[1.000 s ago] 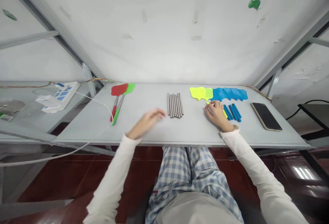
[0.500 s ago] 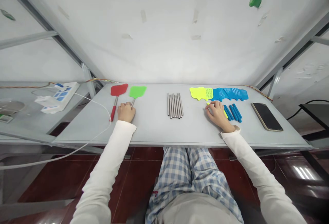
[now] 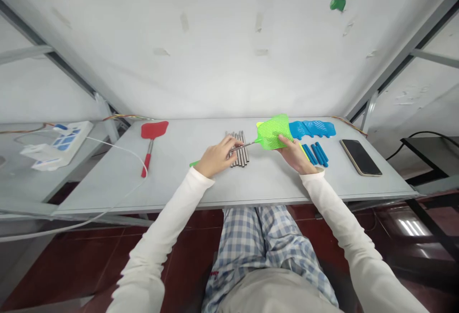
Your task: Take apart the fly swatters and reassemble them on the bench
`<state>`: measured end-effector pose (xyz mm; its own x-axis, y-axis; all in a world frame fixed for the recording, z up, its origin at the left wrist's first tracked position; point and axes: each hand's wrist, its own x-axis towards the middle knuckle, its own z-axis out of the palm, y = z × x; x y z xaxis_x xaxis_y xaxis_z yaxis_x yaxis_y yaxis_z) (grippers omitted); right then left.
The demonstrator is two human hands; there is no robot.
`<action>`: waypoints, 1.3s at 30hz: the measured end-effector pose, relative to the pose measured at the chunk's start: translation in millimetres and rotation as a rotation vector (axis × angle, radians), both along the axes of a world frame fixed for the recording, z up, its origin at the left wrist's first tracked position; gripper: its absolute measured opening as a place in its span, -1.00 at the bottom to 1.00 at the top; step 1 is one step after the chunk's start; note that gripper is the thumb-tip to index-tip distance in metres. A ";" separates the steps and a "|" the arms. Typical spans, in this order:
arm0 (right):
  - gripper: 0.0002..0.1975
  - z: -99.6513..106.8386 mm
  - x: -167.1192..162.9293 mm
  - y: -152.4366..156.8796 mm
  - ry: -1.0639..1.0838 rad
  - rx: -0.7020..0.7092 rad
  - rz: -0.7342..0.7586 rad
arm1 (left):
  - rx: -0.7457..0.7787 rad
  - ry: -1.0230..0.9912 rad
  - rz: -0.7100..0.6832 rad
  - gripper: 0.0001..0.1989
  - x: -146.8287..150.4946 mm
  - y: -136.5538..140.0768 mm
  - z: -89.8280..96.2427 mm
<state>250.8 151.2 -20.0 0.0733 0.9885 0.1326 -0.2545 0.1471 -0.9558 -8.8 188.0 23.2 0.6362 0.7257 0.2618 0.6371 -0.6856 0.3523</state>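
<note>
A green fly swatter (image 3: 274,132) is held sideways above the table between both hands. My left hand (image 3: 219,156) is closed around its metal shaft, with the green handle end poking out behind the wrist. My right hand (image 3: 293,152) grips the swatter's mesh head, thumb on top. Beneath the shaft lies a row of metal tubes (image 3: 245,155), partly covered by my left hand. Blue fly swatter heads (image 3: 311,129) and a mostly hidden yellow head lie behind my right hand. Several blue handles (image 3: 319,154) rest beside that hand.
A red fly swatter (image 3: 154,131) lies at the left of the table. A phone (image 3: 360,157) lies at the right. A white cable (image 3: 118,147) runs from a power strip (image 3: 66,144) across the table's left part. A wall stands behind.
My left hand has lifted the green fly swatter from the left and carried it to the middle. My right hand has left the yellow handle and taken hold of the swatter's head.
</note>
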 end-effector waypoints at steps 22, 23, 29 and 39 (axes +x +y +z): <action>-0.63 17.9 27.3 -12.7 -0.008 0.032 -0.384 | 0.154 -0.076 -0.142 -0.59 18.8 17.5 -19.4; -0.63 17.5 28.0 -12.7 -0.022 0.027 -0.373 | 0.160 -0.070 -0.137 -0.59 15.8 18.3 -20.5; -0.54 18.4 11.1 -1.4 -0.020 0.011 -0.393 | 0.088 -0.063 -0.104 -0.67 17.0 26.1 -9.5; -0.48 26.8 -12.6 9.5 -0.017 0.098 -0.483 | 0.152 0.150 -0.027 -0.65 62.8 28.5 10.3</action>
